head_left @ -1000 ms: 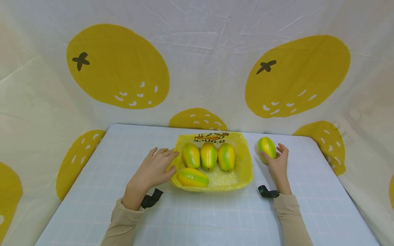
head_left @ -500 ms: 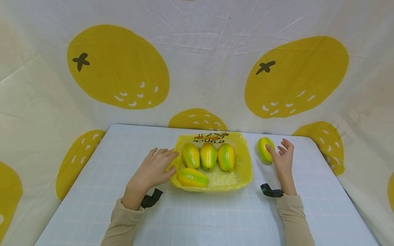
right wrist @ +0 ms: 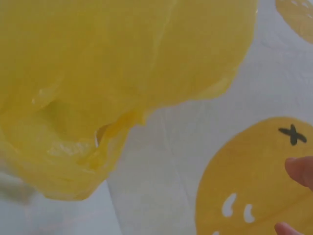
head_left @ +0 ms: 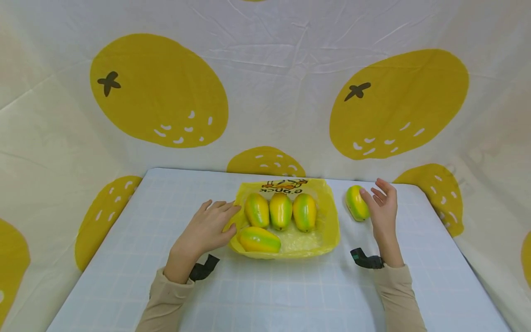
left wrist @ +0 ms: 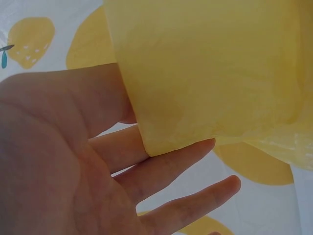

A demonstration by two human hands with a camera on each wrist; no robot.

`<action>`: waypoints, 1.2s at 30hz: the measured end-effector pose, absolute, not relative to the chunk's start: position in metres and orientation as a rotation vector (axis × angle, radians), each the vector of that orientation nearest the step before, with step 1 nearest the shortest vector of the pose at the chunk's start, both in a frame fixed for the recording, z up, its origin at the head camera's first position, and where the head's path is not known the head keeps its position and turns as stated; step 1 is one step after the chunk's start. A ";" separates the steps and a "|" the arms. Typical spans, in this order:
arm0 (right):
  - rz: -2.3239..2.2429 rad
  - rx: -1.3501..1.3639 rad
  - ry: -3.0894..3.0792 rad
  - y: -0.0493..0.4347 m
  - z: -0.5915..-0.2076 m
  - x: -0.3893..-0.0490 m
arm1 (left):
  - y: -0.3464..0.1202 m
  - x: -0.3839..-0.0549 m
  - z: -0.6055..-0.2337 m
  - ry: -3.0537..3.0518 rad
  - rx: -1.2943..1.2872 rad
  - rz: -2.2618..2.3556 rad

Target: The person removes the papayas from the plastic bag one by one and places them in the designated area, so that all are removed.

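My left hand (head_left: 206,229) stays at the left side of a yellow plastic bag (head_left: 315,241) with its opening spread wide. Its fingers look extended and apart in the left wrist view, where the bag's wall (left wrist: 205,73) covers the thumb's tip and part of a finger. Inside lie several yellow-green mangoes: three upright in a row, including the middle mango (head_left: 281,212), and one mango (head_left: 259,240) on its side in front. Right of the bag, another mango (head_left: 356,203) sits on the table. My right hand (head_left: 383,207) is just right of it, fingers loosely bent, holding nothing; whether the thumb touches the mango is unclear.
A pale checked tablecloth (head_left: 269,290) covers the table. Behind and around it hangs a white curtain (head_left: 282,101) printed with large yellow fruits. Each wrist carries a black camera strap, such as the right strap (head_left: 367,259).
My right hand has loosened from the lone mango and shifted slightly right and away from me, with its fingers opening. That mango stays nearly in place. The left hand has not moved.
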State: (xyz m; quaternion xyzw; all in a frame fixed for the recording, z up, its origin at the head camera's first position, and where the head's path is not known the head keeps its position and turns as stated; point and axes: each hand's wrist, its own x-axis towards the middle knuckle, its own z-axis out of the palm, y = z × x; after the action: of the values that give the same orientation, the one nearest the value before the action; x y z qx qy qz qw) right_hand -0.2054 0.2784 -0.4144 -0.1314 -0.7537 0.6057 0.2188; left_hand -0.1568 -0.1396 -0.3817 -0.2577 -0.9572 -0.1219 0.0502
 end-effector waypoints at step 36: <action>1.858 0.515 -2.012 0.239 -0.345 -0.167 | -0.139 -0.157 -0.385 -2.906 -0.792 -0.374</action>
State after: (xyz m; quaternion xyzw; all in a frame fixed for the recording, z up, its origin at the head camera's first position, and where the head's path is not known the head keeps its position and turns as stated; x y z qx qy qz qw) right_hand -0.1674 0.2388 -0.3448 0.1820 -0.7105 0.6564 0.1765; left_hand -0.1575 -0.1387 -0.3852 -0.2605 -0.9561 -0.1230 0.0534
